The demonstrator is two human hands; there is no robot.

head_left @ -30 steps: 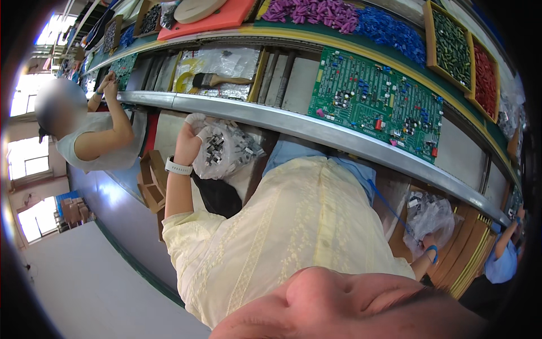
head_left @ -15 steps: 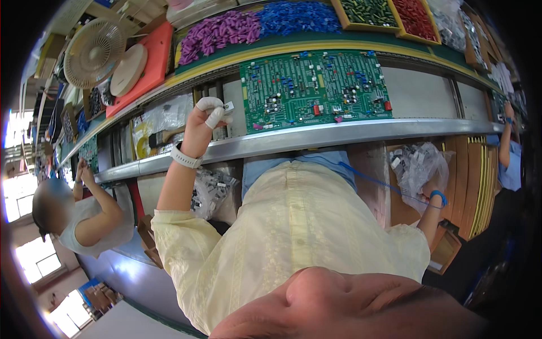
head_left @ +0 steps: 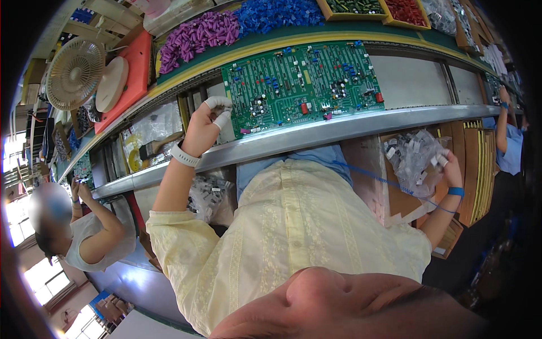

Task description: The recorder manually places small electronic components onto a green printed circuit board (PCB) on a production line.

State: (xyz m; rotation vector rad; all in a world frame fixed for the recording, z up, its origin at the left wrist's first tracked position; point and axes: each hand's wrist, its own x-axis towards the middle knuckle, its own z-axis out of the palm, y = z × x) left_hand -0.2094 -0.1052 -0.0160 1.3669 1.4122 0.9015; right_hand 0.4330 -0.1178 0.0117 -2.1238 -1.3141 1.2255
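A green circuit board [head_left: 299, 85], dense with small parts, lies on the line behind a metal rail [head_left: 339, 118]. At the board's left edge is my left hand [head_left: 206, 127], its thumb and forefinger in white finger cots and bent into a pinch. What sits between those fingertips is hidden. Low on the right, my right hand [head_left: 450, 169] is beside a clear plastic bag [head_left: 412, 161] of small grey and black parts. Its fingers, also in white cots, are closed together at the bag's right side; I cannot make out what they hold.
Beyond the line lie piles of purple parts [head_left: 200, 39] and blue parts [head_left: 279, 16], and boxes of green [head_left: 355, 7] and red parts [head_left: 405, 11]. A brush [head_left: 158, 146] lies left. Another bag [head_left: 209, 195] hangs below the rail. Co-workers sit left [head_left: 96, 231] and right [head_left: 508, 147].
My left hand has brought a small pale piece to the board's left edge, where it no longer shows. My right hand has risen from within the bag to its right side.
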